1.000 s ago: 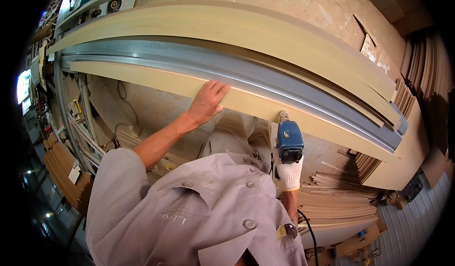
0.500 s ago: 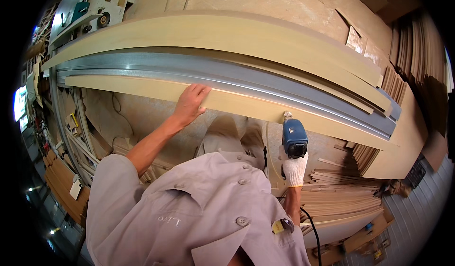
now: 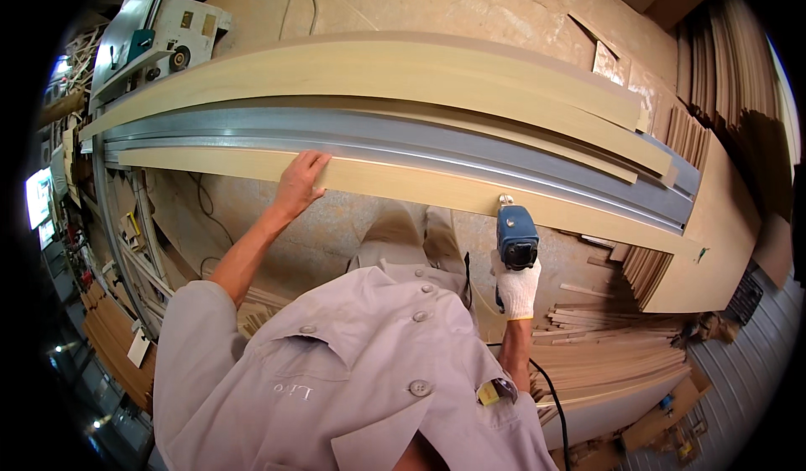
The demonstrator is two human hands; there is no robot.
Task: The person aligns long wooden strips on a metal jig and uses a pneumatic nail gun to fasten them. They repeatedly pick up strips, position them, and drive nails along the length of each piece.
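Seen from my remote post, a long, pale-yellow wooden strip (image 3: 403, 183) runs from ten to three o'clock. At ten, my bare left hand (image 3: 298, 184) bends over its edge; whether it pinches, I cannot tell. At four, my white-gloved right hand (image 3: 518, 290) grips a blue-bodied power tool (image 3: 515, 229), nose over the strip. Uneven pressure could tilt it, gouging the wood.

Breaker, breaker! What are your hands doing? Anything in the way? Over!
Left hand on pale strip. Gloved right hand gripping blue power tool, nose at strip. Grey metal rail close behind strip; black cord by right forearm, away from strip.
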